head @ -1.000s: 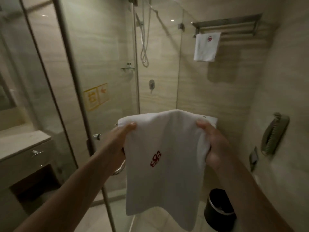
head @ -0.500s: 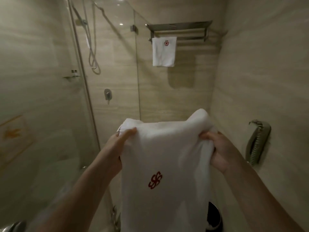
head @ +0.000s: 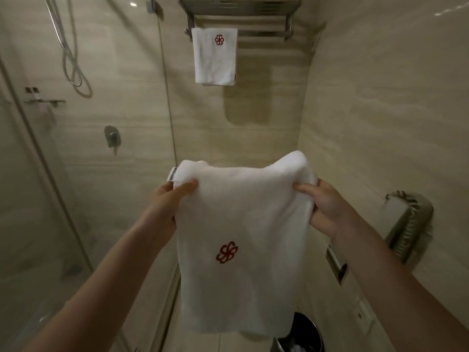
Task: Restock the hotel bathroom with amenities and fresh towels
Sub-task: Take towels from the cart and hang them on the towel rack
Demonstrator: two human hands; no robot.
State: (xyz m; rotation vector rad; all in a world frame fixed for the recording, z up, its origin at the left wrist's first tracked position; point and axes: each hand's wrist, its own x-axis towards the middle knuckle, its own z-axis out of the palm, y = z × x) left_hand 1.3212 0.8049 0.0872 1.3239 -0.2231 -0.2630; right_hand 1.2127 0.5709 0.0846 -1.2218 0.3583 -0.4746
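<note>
Both hands, left (head: 168, 199) and right (head: 323, 204), grip a white towel (head: 241, 240) by its top corners. It hangs between them. Above the hands, another towel (head: 214, 59) hangs from the rack (head: 264, 11).

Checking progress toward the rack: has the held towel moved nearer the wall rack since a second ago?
Yes. The held towel has come closer to the wall rack, which now looms larger and more directly above it, beside the hung towel.

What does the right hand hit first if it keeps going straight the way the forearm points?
Likely the tiled back wall below the towel rack. The right hand, gripping the held towel, points forward and up-left; nothing visibly intervenes, though depth is unclear from one view.
</note>
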